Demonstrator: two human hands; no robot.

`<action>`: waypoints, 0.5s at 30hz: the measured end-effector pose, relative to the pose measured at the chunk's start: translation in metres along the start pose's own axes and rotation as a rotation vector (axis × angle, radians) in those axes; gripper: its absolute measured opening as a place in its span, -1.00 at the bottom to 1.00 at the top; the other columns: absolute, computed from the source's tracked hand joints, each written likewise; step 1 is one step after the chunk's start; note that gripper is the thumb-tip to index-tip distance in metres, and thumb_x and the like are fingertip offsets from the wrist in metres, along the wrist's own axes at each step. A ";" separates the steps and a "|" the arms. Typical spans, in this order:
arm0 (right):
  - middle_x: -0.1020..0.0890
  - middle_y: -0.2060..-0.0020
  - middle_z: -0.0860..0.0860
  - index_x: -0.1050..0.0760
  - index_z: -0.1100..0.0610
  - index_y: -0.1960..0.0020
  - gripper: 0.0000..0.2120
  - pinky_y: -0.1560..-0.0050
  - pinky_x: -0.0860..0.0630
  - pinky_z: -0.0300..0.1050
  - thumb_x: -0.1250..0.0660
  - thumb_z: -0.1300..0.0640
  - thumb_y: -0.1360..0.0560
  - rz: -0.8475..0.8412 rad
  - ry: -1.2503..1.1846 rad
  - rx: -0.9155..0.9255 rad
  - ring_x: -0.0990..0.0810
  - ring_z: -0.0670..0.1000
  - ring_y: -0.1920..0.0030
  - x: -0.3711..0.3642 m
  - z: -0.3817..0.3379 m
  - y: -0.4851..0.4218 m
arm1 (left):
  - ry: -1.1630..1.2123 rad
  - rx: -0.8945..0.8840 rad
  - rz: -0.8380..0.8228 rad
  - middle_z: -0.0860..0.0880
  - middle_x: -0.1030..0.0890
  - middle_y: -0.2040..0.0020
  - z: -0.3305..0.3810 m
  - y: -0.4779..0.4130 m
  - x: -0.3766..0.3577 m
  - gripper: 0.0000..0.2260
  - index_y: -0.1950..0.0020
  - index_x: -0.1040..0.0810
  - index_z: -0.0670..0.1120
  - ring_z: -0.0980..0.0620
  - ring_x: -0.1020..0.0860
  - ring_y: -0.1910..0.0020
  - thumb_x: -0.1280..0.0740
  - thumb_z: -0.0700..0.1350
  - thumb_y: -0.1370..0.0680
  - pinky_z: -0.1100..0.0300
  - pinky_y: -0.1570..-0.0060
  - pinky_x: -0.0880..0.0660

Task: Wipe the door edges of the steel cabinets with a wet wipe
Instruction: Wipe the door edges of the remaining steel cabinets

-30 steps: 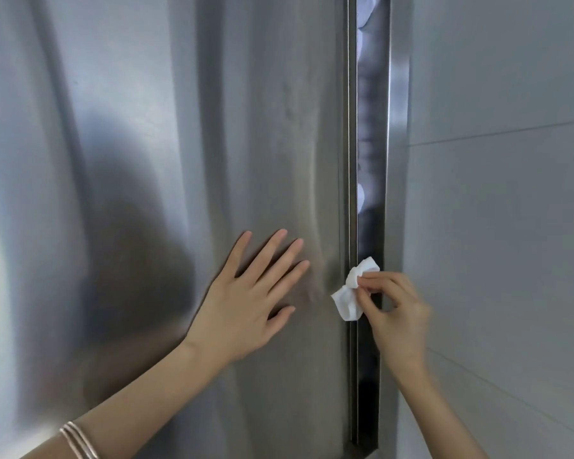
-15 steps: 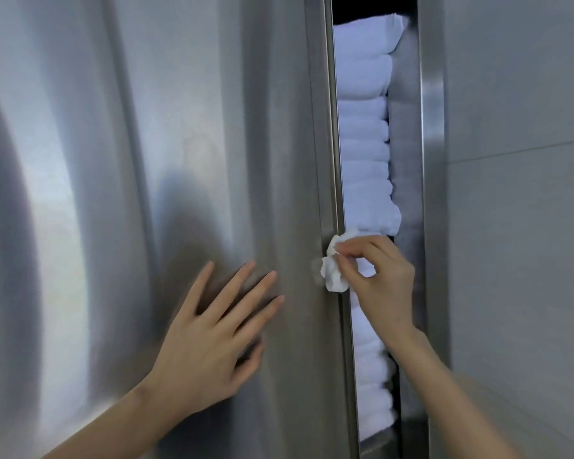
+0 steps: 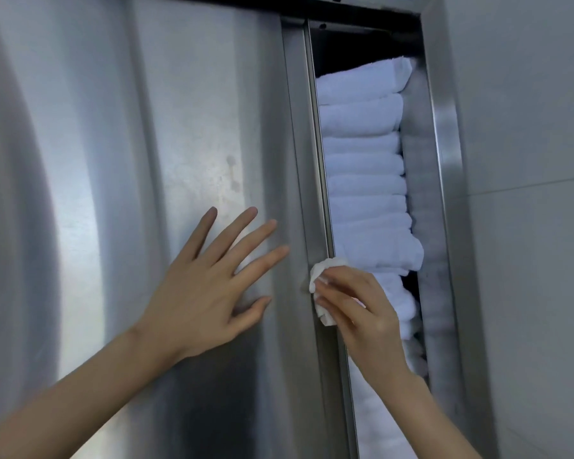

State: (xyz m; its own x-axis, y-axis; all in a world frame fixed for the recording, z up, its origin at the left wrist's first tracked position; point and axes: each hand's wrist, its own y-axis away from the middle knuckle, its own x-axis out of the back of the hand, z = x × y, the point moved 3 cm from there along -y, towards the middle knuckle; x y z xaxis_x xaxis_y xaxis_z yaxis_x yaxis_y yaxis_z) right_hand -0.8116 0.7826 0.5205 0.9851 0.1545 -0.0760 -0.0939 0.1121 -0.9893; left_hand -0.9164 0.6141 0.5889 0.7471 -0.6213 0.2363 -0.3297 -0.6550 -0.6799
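Pinching the wet wipe (image 3: 323, 271) between thumb and fingertips, the right hand (image 3: 368, 313) pressed the crumpled wad against the door edge (image 3: 312, 193) — wipe at the fingertips, on the side of the hand facing the door. Left hand (image 3: 199, 293) lay flat on the steel door (image 3: 179, 127), fingers spread, holding nothing, just across the edge from the right hand. Key relation: the edge ran as a long, near-vertical strip, passing the right fingertips, reaching well above the hand to the door top and below it past the wrist. Right hand was the nearer one, in contact through the wipe. Judgement: the coming stroke should follow that axis — up or down could not be told. Stacked white towels (image 3: 365, 180) sat beyond the right hand's knuckles, inside the cabinet.
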 end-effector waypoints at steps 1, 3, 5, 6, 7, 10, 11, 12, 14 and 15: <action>-0.63 0.04 0.16 -0.64 0.31 0.02 -0.88 -0.11 -0.44 -0.23 -0.38 0.35 -0.45 0.029 0.054 0.032 -0.52 0.07 -0.03 -0.001 0.001 -0.003 | 0.002 0.002 -0.003 -0.10 -0.30 -0.52 0.000 0.000 0.001 -0.50 -0.48 -0.38 0.01 -0.15 -0.21 -0.53 -0.13 0.14 -0.57 -0.29 -0.43 -0.15; -0.64 0.05 0.16 -0.65 0.29 0.06 -0.90 -0.11 -0.44 -0.21 -0.39 0.36 -0.45 0.075 0.147 0.089 -0.51 0.10 -0.03 -0.003 0.004 -0.010 | -0.006 0.003 -0.014 -0.10 -0.30 -0.52 0.001 0.000 0.001 -0.50 -0.47 -0.40 0.00 -0.15 -0.21 -0.52 -0.14 0.14 -0.57 -0.29 -0.42 -0.16; -0.65 0.04 0.15 -0.65 0.29 0.10 -0.91 -0.12 -0.44 -0.19 -0.36 0.34 -0.47 0.075 0.182 0.129 -0.51 0.11 -0.04 -0.004 0.006 -0.017 | -0.015 -0.001 -0.026 -0.09 -0.30 -0.52 0.002 0.000 0.001 -0.51 -0.47 -0.40 0.00 -0.15 -0.20 -0.53 -0.14 0.14 -0.57 -0.28 -0.43 -0.14; -0.65 0.03 0.14 -0.63 0.29 0.10 -0.92 -0.15 -0.43 -0.21 -0.35 0.34 -0.48 0.048 0.179 0.135 -0.51 0.11 -0.06 -0.005 0.007 -0.019 | -0.015 -0.002 -0.029 -0.09 -0.29 -0.52 0.002 0.000 0.001 -0.51 -0.47 -0.40 0.00 -0.15 -0.19 -0.53 -0.14 0.13 -0.57 -0.27 -0.44 -0.13; -0.64 0.01 0.12 -0.62 0.28 0.08 -0.91 -0.18 -0.41 -0.24 -0.34 0.32 -0.49 0.007 0.168 0.133 -0.52 0.08 -0.07 -0.005 0.008 -0.021 | -0.015 -0.004 -0.030 -0.09 -0.29 -0.53 0.002 0.000 0.001 -0.51 -0.47 -0.40 0.00 -0.14 -0.19 -0.53 -0.14 0.13 -0.57 -0.27 -0.45 -0.12; -0.54 -0.13 -0.30 -0.54 -0.11 -0.15 -0.81 -0.14 -0.35 -0.46 -0.30 0.01 -0.54 -0.110 0.066 0.013 -0.48 -0.24 -0.16 -0.002 0.012 -0.023 | -0.016 -0.007 -0.030 -0.09 -0.27 -0.53 0.001 0.001 0.001 -0.50 -0.48 -0.38 0.00 -0.14 -0.18 -0.54 -0.15 0.13 -0.57 -0.26 -0.46 -0.10; -0.48 -0.14 -0.41 -0.48 -0.27 -0.17 -0.79 -0.12 -0.37 -0.47 -0.27 -0.11 -0.53 -0.125 0.143 0.046 -0.45 -0.31 -0.18 -0.003 0.011 -0.022 | -0.018 -0.008 -0.028 -0.09 -0.27 -0.53 0.001 0.001 0.001 -0.50 -0.49 -0.37 0.00 -0.15 -0.17 -0.54 -0.15 0.13 -0.57 -0.26 -0.46 -0.10; -0.46 -0.15 -0.43 -0.45 -0.33 -0.16 -0.78 -0.12 -0.42 -0.40 -0.26 -0.16 -0.52 -0.133 0.163 0.050 -0.44 -0.30 -0.20 -0.004 0.013 -0.021 | -0.019 -0.009 -0.024 -0.09 -0.27 -0.53 0.001 0.001 0.000 -0.50 -0.49 -0.37 0.00 -0.15 -0.18 -0.53 -0.14 0.14 -0.57 -0.26 -0.45 -0.11; -0.52 -0.19 -0.28 -0.51 -0.25 -0.18 -0.76 -0.13 -0.51 -0.17 -0.30 -0.02 -0.53 -0.135 0.144 0.084 -0.46 -0.15 -0.24 -0.002 0.014 -0.024 | -0.020 -0.010 -0.020 -0.10 -0.28 -0.52 0.001 0.001 0.001 -0.50 -0.48 -0.38 -0.01 -0.16 -0.19 -0.53 -0.15 0.14 -0.57 -0.27 -0.44 -0.13; -0.56 -0.21 -0.11 -0.56 -0.08 -0.19 -0.75 -0.13 -0.50 -0.14 -0.31 0.10 -0.54 -0.121 0.176 0.129 -0.47 -0.03 -0.27 -0.003 0.012 -0.026 | -0.021 -0.010 -0.021 -0.11 -0.29 -0.52 0.001 0.001 0.001 -0.50 -0.48 -0.39 -0.01 -0.16 -0.20 -0.52 -0.15 0.13 -0.57 -0.27 -0.44 -0.13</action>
State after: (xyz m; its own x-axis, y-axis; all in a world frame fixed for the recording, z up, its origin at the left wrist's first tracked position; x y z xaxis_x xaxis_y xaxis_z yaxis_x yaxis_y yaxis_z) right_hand -0.8136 0.7914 0.5485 0.9992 -0.0399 0.0103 0.0198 0.2458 -0.9691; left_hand -0.9149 0.6136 0.5878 0.7658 -0.5984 0.2354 -0.3198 -0.6720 -0.6679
